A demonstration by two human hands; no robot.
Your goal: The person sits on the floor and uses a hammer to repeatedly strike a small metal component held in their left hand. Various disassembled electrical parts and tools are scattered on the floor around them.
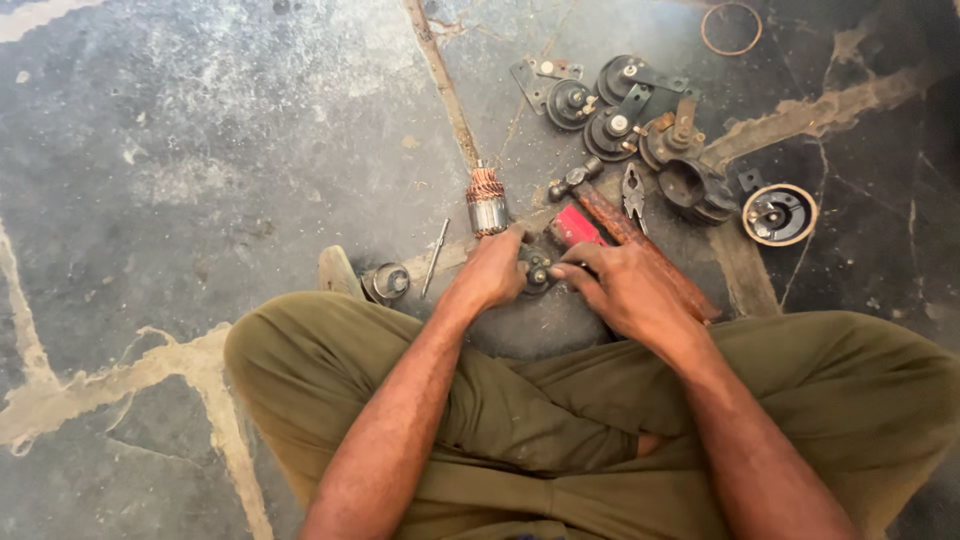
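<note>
I sit cross-legged on a stone floor. My left hand (493,271) and my right hand (625,287) meet over a small dark metal part (537,271) held low between them, just in front of my knees. Both hands grip it, the fingers closed around its sides; most of the part is hidden. An armature (487,201) with copper windings and a steel core stands upright just beyond my left hand. A red flat piece (577,227) lies under my right fingers.
A wooden-handled hammer (625,232) and pliers (633,192) lie by my right hand. Several round dark motor parts (610,130) cluster at the upper right, with a disc (779,214) and a wire ring (730,28). A thin rod (435,257) and a small cap (388,282) lie left.
</note>
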